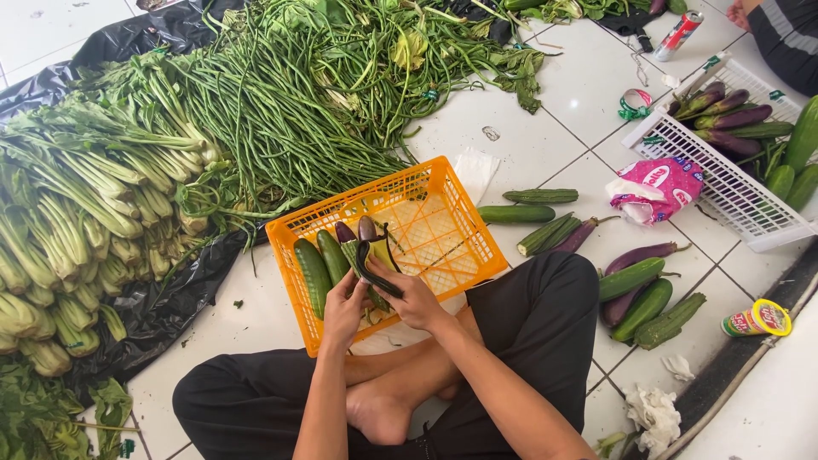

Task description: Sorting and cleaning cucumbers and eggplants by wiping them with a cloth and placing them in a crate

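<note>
Cross-legged on the floor (pixel 528 145), my left hand (pixel 343 308) and right hand (pixel 412 300) clasp a vegetable bundle (pixel 368 255) over the orange basket (pixel 460 223), steadying it.

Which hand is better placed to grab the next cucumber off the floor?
Right. The right hand is on the side where the loose cucumbers lie; the left hand steadies the bundle over the basket.
</note>
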